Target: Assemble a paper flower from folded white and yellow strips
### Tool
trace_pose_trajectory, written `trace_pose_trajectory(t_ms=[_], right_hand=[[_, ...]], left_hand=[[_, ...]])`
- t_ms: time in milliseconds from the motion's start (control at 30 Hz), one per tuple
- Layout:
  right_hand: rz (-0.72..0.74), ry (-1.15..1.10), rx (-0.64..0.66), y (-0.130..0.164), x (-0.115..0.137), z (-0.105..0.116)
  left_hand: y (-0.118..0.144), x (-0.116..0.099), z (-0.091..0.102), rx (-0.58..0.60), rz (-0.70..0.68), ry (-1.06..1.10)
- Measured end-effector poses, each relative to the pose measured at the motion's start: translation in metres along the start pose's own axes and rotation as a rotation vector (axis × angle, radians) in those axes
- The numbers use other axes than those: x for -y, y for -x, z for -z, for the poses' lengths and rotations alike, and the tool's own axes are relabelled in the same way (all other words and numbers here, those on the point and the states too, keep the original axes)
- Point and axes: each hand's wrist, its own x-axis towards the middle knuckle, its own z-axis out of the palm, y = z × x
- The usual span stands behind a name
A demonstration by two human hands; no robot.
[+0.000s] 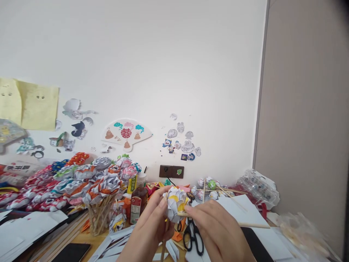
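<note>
A white and yellow paper flower [176,203] is between my two hands, above the middle of the desk. My left hand [151,225] is closed around its underside and left edge, where a thin wooden stick [163,251] runs down as its stem. My right hand [218,229] pinches the flower's right side; a small pale stick-like piece [183,214] shows at its fingertips, and I cannot tell whether it is a stick or rolled paper. Black-handled scissors [193,238] lie just below the flower, partly hidden by my right hand.
Many finished paper flowers [103,183] are heaped at the left. A bottle [139,200] stands behind my left hand. Cut paper strips [117,245], a black phone [71,252], white sheets [242,209] and a clear plastic bag [305,233] lie around. Behind is a wall with stickers.
</note>
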Motion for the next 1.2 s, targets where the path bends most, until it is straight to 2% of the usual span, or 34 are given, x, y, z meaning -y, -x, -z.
trace_pose_trajectory(t_ms=[133, 233, 300, 367, 467, 533, 633, 700, 800, 867, 967, 1200], right_hand=[[-0.145, -0.082, -0.084, 0.004, 0.000, -0.005], [-0.314, -0.214, -0.114, 0.003, 0.001, -0.012], [-0.387, -0.329, -0.091, 0.002, 0.000, -0.016], [-0.466, -0.394, -0.021, 0.001, -0.001, -0.017], [-0.590, -0.456, 0.048, 0.001, -0.005, -0.018], [-0.636, -0.564, 0.027, 0.001, -0.007, -0.019], [-0.686, -0.792, -0.006, 0.000, -0.008, -0.021], [-0.760, -0.869, -0.033, 0.000, -0.009, -0.020], [-0.882, -0.855, -0.066, -0.003, -0.011, -0.014], [-0.901, -0.839, -0.087, -0.005, -0.013, -0.008], [-0.895, -0.831, -0.114, -0.006, -0.014, -0.002], [-0.910, -0.825, -0.091, -0.002, -0.015, -0.002]], left_hand=[[0.000, -0.001, 0.000, -0.028, -0.025, -0.011], [0.000, 0.001, 0.001, 0.027, 0.024, 0.027], [0.001, 0.004, 0.001, 0.097, 0.050, 0.052], [0.003, 0.005, 0.001, 0.118, 0.068, 0.056], [0.008, 0.004, -0.003, 0.027, 0.062, 0.060], [0.012, 0.002, -0.006, -0.023, 0.054, 0.067], [0.015, 0.002, -0.008, -0.048, 0.074, -0.017], [0.014, 0.004, -0.006, -0.046, 0.095, -0.126], [0.011, 0.008, -0.006, 0.052, 0.140, -0.232], [0.010, 0.009, -0.008, 0.126, 0.170, -0.279], [0.011, 0.006, -0.013, 0.159, 0.191, -0.373], [0.013, 0.001, -0.014, 0.114, 0.153, -0.527]])
